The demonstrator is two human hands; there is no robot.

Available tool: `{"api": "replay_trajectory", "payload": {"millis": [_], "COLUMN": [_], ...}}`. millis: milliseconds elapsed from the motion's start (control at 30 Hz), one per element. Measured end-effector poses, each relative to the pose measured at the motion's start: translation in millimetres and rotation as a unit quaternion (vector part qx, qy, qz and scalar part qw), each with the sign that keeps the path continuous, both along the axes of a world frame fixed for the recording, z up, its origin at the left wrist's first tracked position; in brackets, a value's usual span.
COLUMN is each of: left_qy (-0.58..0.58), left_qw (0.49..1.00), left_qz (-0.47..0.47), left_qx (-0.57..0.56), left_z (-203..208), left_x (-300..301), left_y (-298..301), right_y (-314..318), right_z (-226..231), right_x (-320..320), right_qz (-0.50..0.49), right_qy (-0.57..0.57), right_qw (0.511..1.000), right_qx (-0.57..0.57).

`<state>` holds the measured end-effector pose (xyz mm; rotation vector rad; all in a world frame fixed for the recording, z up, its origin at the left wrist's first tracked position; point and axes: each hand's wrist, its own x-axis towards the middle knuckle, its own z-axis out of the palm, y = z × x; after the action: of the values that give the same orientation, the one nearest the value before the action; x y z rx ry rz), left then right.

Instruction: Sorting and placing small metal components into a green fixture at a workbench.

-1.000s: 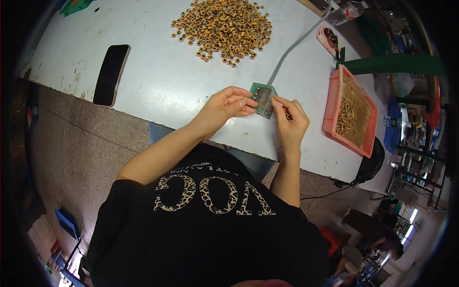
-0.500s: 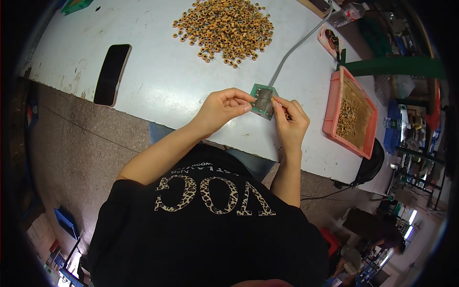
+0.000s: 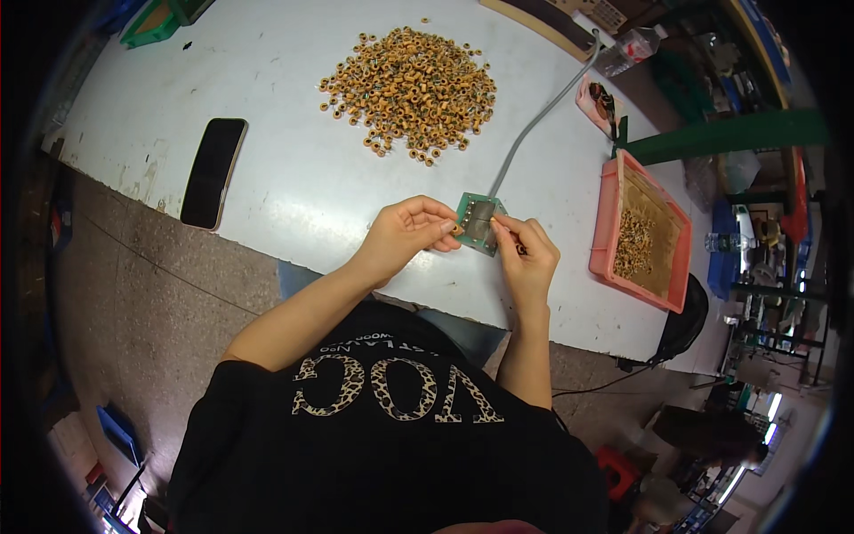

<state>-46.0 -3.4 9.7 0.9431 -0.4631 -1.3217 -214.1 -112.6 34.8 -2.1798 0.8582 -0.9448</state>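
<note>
The left hand (image 3: 400, 235) pinches a small orange ring (image 3: 457, 230) between thumb and fingertips at the left edge of a green box (image 3: 471, 246) on the pale table (image 3: 294, 178). The right hand (image 3: 531, 262) has thumb and forefinger closed together at the box's right side (what they pinch is too small to tell), with spare rings (image 3: 521, 250) tucked in its curled fingers. A grey cable (image 3: 531, 129) runs behind.

Single view: head-worn fisheye, left of the pair. Faces steeply down past the wearer's black shirt (image 3: 382, 472) onto the worktop (image 3: 289, 107), fairly close; straight edges bow near the rim.
</note>
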Motion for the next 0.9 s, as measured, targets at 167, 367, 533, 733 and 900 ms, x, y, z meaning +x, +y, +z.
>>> {"api": "replay_trajectory", "payload": {"millis": [167, 367, 533, 733, 900], "left_qy": [-0.025, -0.017, 0.023, 0.086, -0.153], "left_qw": [1.000, 1.000, 1.000, 0.996, 0.987], "left_qz": [-0.006, 0.011, 0.012, -0.005, -0.006], "left_qx": [0.013, 0.006, 0.013, 0.002, -0.051], "left_z": [0, 2, 7, 5, 8], "left_x": [0, -4, -10, -19, -5], "left_y": [1, -1, -3, -8, -19], "right_y": [-1, -14, -5, 28, 14], "right_z": [-2, -21, -14, 3, -2], "right_x": [1, -15, -17, 8, 3], "right_qz": [0.010, 0.049, 0.096, 0.039, -0.009], "right_qy": [-0.011, -0.257, -0.317, -0.164, -0.132], "right_qw": [1.000, 0.882, 0.775, 0.933, 0.973], "right_qx": [-0.001, 0.392, 0.539, 0.319, 0.190]}}
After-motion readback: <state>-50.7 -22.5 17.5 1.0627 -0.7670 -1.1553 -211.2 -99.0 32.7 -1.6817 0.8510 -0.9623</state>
